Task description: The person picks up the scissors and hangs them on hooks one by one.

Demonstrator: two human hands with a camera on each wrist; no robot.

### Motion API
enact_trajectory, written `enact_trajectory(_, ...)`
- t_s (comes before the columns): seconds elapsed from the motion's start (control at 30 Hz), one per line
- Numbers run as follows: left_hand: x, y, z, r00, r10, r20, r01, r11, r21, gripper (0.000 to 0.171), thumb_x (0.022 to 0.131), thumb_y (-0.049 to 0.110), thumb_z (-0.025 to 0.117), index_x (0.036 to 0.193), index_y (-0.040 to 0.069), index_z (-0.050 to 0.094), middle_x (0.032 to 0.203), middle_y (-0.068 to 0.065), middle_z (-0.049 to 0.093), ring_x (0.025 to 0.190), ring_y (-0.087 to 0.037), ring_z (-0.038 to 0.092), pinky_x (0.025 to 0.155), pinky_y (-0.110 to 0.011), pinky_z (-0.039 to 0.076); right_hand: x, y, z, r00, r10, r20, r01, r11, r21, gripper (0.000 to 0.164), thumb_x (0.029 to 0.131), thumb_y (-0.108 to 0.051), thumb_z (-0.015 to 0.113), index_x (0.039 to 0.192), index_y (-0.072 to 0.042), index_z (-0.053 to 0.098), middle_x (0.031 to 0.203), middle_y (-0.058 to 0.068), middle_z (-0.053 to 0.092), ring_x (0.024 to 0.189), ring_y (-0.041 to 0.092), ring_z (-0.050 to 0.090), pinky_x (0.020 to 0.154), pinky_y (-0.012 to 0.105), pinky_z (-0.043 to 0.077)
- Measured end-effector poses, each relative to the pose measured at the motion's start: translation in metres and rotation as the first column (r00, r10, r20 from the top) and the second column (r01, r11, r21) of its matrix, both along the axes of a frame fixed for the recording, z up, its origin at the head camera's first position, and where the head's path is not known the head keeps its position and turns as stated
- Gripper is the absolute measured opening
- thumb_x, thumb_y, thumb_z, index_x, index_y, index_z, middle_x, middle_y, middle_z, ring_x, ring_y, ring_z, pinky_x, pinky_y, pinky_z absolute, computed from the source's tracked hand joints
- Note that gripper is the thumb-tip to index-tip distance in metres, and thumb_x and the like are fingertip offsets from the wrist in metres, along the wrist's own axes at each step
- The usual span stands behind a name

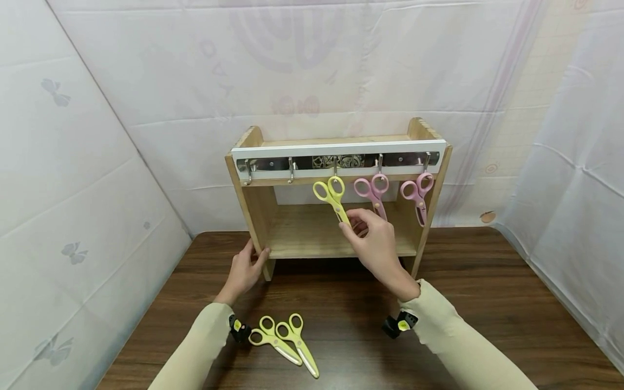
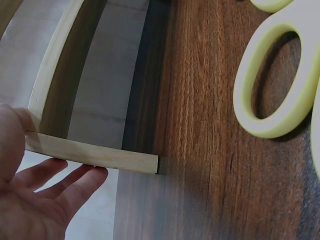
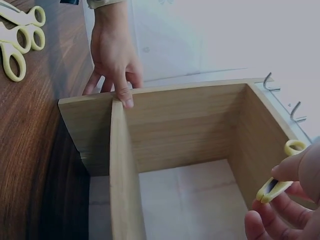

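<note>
At the centre of the frame, the yellow scissors [image 1: 337, 208] slant, loops to the upper left, blades pointing down and right, long axis running that way. One loop is at the middle hook [image 1: 335, 162] (whether it is round it, I cannot tell). The right hand [image 1: 374, 244] pinches the blade end, thumb and fingers drawn nearly together. Left of centre, the left hand [image 1: 245, 270] grips the upright of the shelf [image 1: 312, 233], fingers against its outer side, thumb opposite. Right of centre hang two pink pairs [image 1: 418, 204], blades down. At lower centre, two loose pairs [image 1: 299, 342], also yellow, lie on the table [image 1: 356, 341], tips towards the lower right.
</note>
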State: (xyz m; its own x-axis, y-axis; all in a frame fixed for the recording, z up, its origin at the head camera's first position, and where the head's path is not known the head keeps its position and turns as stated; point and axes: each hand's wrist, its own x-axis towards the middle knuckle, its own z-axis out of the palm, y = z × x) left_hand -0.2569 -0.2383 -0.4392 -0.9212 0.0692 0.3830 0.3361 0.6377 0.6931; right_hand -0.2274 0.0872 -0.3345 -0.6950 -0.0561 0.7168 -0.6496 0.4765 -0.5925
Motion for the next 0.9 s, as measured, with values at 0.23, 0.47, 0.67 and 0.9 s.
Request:
enact_trajectory(0.23, 0.0004, -0.0001, 0.0000, 1.000, 0.003, -0.006, -0.003, 1.000, 0.003, 0.044, 0.107, 0.026, 0.059, 0.143, 0.001, 0.051, 0.122, -0.028, 0.067, 0.111, -0.043, 0.068, 0.088, -0.055, 0.059, -0.0075, -0.0044, -0.0074, 1.000, -0.007, 0.005, 0.007, 1.000, -0.008, 0.010, 0.090, -0.008, 0.079, 0.100, -0.004, 0.076, 0.084, 0.005, 0.072, 0.067, 0.015, 0.068, 0.063, 0.031, 0.060)
enact_trajectory(0.47, 0.0005, 0.0000, -0.0006, 1.000, -0.004, -0.013, 0.004, 1.000, -0.002, 0.045, 0.107, 0.025, 0.059, 0.143, 0.000, 0.051, 0.121, -0.028, 0.068, 0.110, -0.043, 0.068, 0.087, -0.054, 0.060, -0.0096, -0.0059, -0.0098, 1.000, 0.002, 0.013, -0.002, 1.000, -0.016, 0.012, 0.089, -0.007, 0.079, 0.100, -0.003, 0.076, 0.084, 0.007, 0.072, 0.068, 0.017, 0.068, 0.062, 0.032, 0.061)
enact_trajectory(0.67, 0.0006, 0.0002, -0.0010, 1.000, -0.010, -0.017, 0.009, 1.000, -0.004, 0.048, 0.108, 0.027, 0.058, 0.147, 0.002, 0.048, 0.125, -0.028, 0.066, 0.113, -0.043, 0.067, 0.089, -0.055, 0.059, -0.0093, -0.0054, -0.0095, 1.000, 0.003, 0.026, -0.003, 1.000, -0.006, 0.012, 0.090, -0.008, 0.080, 0.101, -0.004, 0.076, 0.085, 0.007, 0.072, 0.070, 0.018, 0.069, 0.063, 0.034, 0.061)
enact_trajectory(0.9, 0.0011, 0.0000, -0.0008, 1.000, -0.009, -0.011, 0.009, 1.000, -0.002, 0.049, 0.108, 0.028, 0.058, 0.148, 0.002, 0.047, 0.127, -0.028, 0.065, 0.114, -0.044, 0.066, 0.089, -0.055, 0.059, -0.0089, -0.0054, -0.0089, 0.999, 0.001, 0.032, -0.001, 1.000, -0.006, 0.012, 0.090, -0.008, 0.079, 0.101, -0.004, 0.076, 0.085, 0.008, 0.072, 0.070, 0.018, 0.070, 0.063, 0.034, 0.061)
